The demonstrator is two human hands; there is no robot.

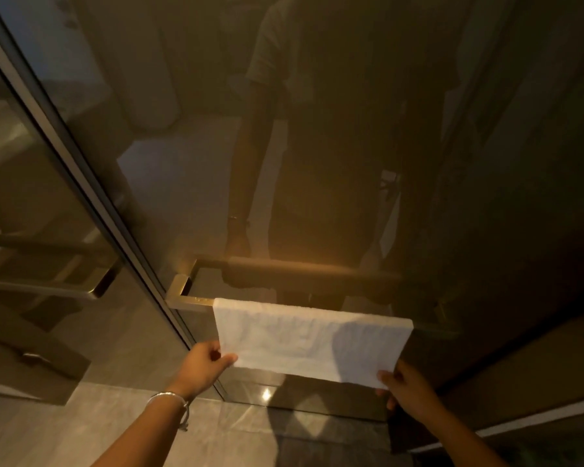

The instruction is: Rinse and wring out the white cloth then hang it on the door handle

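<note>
two forearms reach up from the bottom edge toward the door handle (189, 301), the left one wearing a thin silver bangle (169, 399) at the wrist. just below the handle, the left hand (205, 362) pinches the lower left corner of the white cloth (312, 342) between thumb and forefinger, the other fingers curled underneath. the right hand (407, 392) grips the lower right corner the same way, thumb on the front face and fingers tucked behind, though how those hidden fingers lie cannot be told. both wrists are angled upward with the arms roughly parallel, one to each side of the cloth.

the cloth is already draped over the handle's horizontal bar, its front flap hanging flat and spread wide. holding the two bottom corners apart looks like a way to pull the fabric taut and even it out so it hangs square and dries without bunching. the brass-toned end of the handle shows bare to the left of the cloth, where it bends back into the dark glass door (317, 163).

beyond the handle, the glass gives a dim reflection of the person standing before it. the hanging step seems nearly finished.
</note>
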